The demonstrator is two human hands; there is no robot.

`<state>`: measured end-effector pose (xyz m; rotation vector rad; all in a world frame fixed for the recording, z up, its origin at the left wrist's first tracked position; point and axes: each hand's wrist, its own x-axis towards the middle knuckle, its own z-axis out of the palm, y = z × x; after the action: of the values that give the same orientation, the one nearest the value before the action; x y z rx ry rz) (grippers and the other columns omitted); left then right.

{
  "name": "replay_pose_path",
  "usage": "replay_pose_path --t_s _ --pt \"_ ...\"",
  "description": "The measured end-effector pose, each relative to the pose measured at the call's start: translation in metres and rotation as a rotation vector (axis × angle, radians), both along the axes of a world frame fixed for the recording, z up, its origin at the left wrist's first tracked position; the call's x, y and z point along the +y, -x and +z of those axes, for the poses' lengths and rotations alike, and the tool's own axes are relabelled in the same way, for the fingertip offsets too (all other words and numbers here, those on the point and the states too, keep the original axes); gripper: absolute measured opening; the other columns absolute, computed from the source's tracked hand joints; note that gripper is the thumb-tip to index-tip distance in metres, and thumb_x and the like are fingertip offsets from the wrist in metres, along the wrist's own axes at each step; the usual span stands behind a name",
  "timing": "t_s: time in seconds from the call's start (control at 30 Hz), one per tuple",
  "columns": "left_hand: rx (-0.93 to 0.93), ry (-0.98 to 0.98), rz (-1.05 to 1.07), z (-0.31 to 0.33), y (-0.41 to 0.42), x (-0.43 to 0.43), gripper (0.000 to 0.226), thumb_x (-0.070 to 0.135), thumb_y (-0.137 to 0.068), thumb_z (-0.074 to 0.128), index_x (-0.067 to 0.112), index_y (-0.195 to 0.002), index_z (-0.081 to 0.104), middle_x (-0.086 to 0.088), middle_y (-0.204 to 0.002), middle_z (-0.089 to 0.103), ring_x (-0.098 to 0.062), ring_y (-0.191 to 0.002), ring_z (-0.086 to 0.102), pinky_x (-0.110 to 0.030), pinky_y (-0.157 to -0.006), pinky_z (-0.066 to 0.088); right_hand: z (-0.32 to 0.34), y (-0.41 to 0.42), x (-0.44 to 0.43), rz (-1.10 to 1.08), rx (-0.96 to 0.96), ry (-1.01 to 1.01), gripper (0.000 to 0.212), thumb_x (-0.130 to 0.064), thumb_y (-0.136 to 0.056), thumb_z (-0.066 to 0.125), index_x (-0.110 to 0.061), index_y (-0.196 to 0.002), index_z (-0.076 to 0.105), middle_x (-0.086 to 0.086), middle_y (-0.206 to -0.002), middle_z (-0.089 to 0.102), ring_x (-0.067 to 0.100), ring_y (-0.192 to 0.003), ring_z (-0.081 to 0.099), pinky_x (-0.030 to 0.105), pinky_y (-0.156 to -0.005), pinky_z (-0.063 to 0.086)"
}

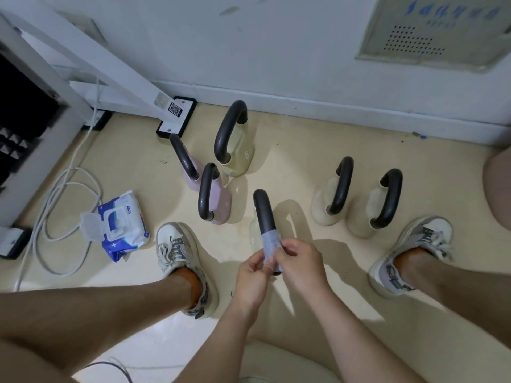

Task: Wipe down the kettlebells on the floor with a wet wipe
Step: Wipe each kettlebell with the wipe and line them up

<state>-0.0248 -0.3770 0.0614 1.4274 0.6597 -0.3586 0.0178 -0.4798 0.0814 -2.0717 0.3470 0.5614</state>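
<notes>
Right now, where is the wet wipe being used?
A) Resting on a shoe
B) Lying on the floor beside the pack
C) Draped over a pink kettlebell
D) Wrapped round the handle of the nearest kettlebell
D: the wipe is wrapped round the near end of the closest dark handle, pinched there by the left hand and the right hand.

Both my forearms reach down and forward, wrists close together; my left hand (253,275) curls, thumb and fingers pinching the wet wipe (269,246); my right hand (300,261) meets it from the other side, fingertips pinching the same wipe, knuckles up.
</notes>
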Motion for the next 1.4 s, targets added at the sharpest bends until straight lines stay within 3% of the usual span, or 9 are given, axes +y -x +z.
replay_pose_path --t_s 0.1,0.33,0.47,0.67,0.77,0.9,1.03,1.2,1.4 --pt "-0.011 -0.057 -0.026 -0.001 0.002 -0.002 0.033 0.000 -0.090 0.060 0.021 -0.114 0.067 0.002 -0.103 0.076 -0.012 -0.099 0.070 -0.027 -0.090 0.054 -0.004 0.003 0.001 0.133 0.028 0.034 0.025 -0.024 -0.092 0.051 -0.013 -0.073 0.062 0.000 -0.065 0.058 0.021 -0.068 0.055 0.029 -0.056 0.040" --pt "-0.034 -0.382 -0.092 -0.019 0.012 -0.017 0.049 0.006 -0.081 0.068 0.031 -0.122 0.060 0.017 -0.094 0.072 0.006 -0.086 0.065 -0.012 -0.079 0.050 -0.025 0.010 0.001 0.119 0.215 -0.159 0.035 -0.030 -0.104 0.032 -0.018 -0.121 0.060 0.006 -0.112 0.066 0.022 -0.107 0.062 0.029 -0.090 0.046" --pt "-0.052 -0.441 -0.051 -0.017 0.013 -0.023 0.043 0.009 -0.083 0.066 0.038 -0.115 0.059 0.020 -0.081 0.068 0.014 -0.078 0.060 -0.003 -0.064 0.041 -0.027 0.016 0.004 0.042 0.221 -0.233 0.032 -0.031 -0.104 0.033 -0.022 -0.115 0.061 0.000 -0.103 0.067 0.015 -0.097 0.063 0.018 -0.077 0.046" --pt "0.036 -0.169 0.045 -0.003 -0.008 -0.015 0.022 0.009 -0.077 0.066 0.019 -0.096 0.071 0.002 -0.083 0.076 -0.014 -0.077 0.070 -0.029 -0.070 0.055 -0.020 0.009 0.005 -0.033 -0.015 -0.050 0.020 -0.018 -0.093 0.052 -0.009 -0.088 0.070 0.008 -0.078 0.071 0.024 -0.073 0.063 0.027 -0.058 0.042" --pt "-0.021 0.080 0.109 0.014 -0.021 0.000 0.032 -0.007 -0.075 0.053 0.006 -0.098 0.071 -0.012 -0.082 0.070 -0.020 -0.074 0.061 -0.026 -0.063 0.048 -0.009 0.005 0.014 -0.033 -0.129 -0.061 0.027 -0.010 -0.089 0.053 -0.022 -0.106 0.070 -0.002 -0.089 0.074 0.019 -0.082 0.068 0.031 -0.072 0.056" --pt "-0.072 0.287 0.169 0.027 -0.038 0.006 0.039 0.015 -0.085 0.049 0.011 -0.120 0.066 -0.012 -0.103 0.065 -0.022 -0.099 0.060 -0.038 -0.092 0.044 0.003 0.012 0.027 0.076 -0.248 -0.038 0.042 -0.009 -0.096 0.047 -0.020 -0.136 0.055 0.000 -0.140 0.055 0.016 -0.124 0.056 0.025 -0.102 0.043" --pt "-0.093 0.046 0.116 0.031 -0.062 0.001 0.047 0.026 -0.100 0.045 0.022 -0.147 0.041 0.015 -0.152 0.037 0.000 -0.139 0.034 -0.027 -0.119 0.024 0.004 -0.012 0.036 0.356 -0.280 0.031 0.055 -0.012 -0.101 0.038 -0.008 -0.152 0.020 -0.002 -0.160 0.019 0.011 -0.147 0.021 0.027 -0.119 0.021" --pt "-0.029 0.017 0.156 0.016 -0.104 0.008 0.052 0.024 -0.102 0.040 0.025 -0.152 0.029 0.023 -0.140 0.037 0.004 -0.124 0.040 -0.015 -0.100 0.030 -0.013 -0.062 0.040 0.240 -0.110 -0.037 0.050 -0.029 -0.103 0.035 -0.022 -0.151 0.025 0.008 -0.136 0.056 0.025 -0.122 0.056 0.022 -0.089 0.040" --pt "0.017 -0.073 0.108 -0.017 -0.139 0.023 0.039 0.038 -0.100 0.040 0.013 -0.121 0.063 0.000 -0.125 0.064 -0.013 -0.119 0.057 -0.035 -0.107 0.043 -0.033 -0.111 0.056 -0.012 0.122 -0.377 0.031 -0.035 -0.100 0.040 -0.021 -0.120 0.060 0.000 -0.109 0.065 0.015 -0.105 0.060 0.028 -0.100 0.042"
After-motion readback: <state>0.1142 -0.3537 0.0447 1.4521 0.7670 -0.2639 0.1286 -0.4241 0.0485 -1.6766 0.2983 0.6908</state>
